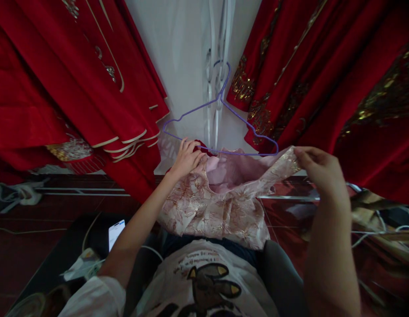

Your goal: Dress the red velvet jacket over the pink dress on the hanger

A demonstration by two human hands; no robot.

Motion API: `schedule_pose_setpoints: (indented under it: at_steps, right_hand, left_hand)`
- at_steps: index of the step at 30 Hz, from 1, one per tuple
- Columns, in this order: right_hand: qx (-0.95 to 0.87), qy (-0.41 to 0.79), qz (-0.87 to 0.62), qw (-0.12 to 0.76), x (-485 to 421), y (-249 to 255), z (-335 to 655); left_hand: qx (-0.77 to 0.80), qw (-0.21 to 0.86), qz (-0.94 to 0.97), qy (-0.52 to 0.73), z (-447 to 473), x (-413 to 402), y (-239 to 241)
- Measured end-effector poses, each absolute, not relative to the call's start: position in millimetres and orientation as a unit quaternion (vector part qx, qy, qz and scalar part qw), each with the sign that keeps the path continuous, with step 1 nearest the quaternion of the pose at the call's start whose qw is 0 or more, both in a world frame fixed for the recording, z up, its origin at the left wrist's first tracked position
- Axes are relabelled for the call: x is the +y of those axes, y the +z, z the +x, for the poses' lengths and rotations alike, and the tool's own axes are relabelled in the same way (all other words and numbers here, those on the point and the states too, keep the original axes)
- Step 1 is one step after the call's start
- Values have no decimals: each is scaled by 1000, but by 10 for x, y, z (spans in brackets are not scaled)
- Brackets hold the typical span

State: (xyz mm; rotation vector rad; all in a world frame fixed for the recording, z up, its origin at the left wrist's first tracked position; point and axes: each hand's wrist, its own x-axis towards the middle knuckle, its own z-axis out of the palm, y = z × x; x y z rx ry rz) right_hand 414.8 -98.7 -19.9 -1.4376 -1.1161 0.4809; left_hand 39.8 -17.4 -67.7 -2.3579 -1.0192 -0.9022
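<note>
A pink garment [221, 207] with gold embroidery hangs spread between my two hands, in front of my chest. My left hand [186, 157] grips its left upper edge, fingers curled. My right hand [318, 169] pinches the right upper corner and holds it out to the side. A purple wire hanger [221, 127] hangs on a white hook against the wall, its bottom bar just above the garment's open neck. I cannot tell if the bar is inside the garment.
Red robes with gold trim hang on the left [59, 88] and on the right [340, 88] of the white wall. A phone [116, 232] lies on a dark surface at lower left. Cables [383, 231] trail over the dark red floor at right.
</note>
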Motion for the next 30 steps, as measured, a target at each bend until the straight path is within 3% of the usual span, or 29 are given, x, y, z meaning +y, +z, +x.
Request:
schedule_pose_setpoints:
  at_steps: [9, 15, 21, 30]
  right_hand:
    - [-515, 70, -602, 606, -880, -303, 4066]
    - [-559, -28, -606, 565, -704, -5, 3778]
    - [-642, -28, -579, 502, -372, 105, 3504]
    - [-632, -57, -574, 518, -451, 79, 3634]
  left_hand:
    - [-361, 197, -849, -331, 465, -229, -696]
    - [-354, 150, -849, -361, 571, -279, -722]
    - [-376, 76, -820, -424, 695, -338, -765]
    - [-391, 29, -769, -504, 361, -303, -514]
